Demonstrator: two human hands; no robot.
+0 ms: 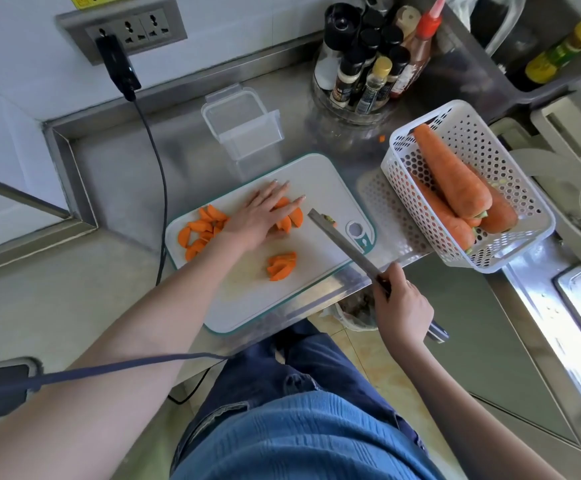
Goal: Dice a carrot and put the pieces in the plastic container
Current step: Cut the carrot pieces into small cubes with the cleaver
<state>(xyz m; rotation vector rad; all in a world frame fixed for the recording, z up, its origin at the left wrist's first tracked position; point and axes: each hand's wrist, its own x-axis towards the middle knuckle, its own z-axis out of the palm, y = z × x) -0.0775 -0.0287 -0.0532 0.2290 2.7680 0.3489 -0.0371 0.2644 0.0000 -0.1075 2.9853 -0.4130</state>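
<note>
1. Clear plastic makes up the lidless container (pixel 244 124), which stands on the steel counter (pixel 115 168) just behind the cutting board (pixel 320 178); nothing shows inside it.
2. A white perforated basket (pixel 489 147) sits at the right, tilted over a flat perforated piece, perhaps its lid (pixel 379 199), and holds several whole carrots (pixel 451 174) lying side by side.
3. A round clear caddy (pixel 347 109) behind the board carries spice jars and sauce bottles, among them a red-capped squeeze bottle (pixel 427 26).
4. The cut carrot lies on the white, teal-edged board in three groups: a loose scatter of half-moon slices (pixel 200 230) at the left end, a clump of wedges (pixel 290 218) under the left hand, and a small stacked cluster (pixel 282 266) nearer the front edge.
5. The pieces are bright orange, still in slices and wedges, not fine dice.
6. The left hand (pixel 261 216) lies flat with fingers straight, pressing on the middle clump.
7. The right hand (pixel 399 303) has its fingers curled round the handle of a knife (pixel 344 244), whose blade slants over the board's right end, apart from the carrot; a small scrap clings near its tip.
</note>
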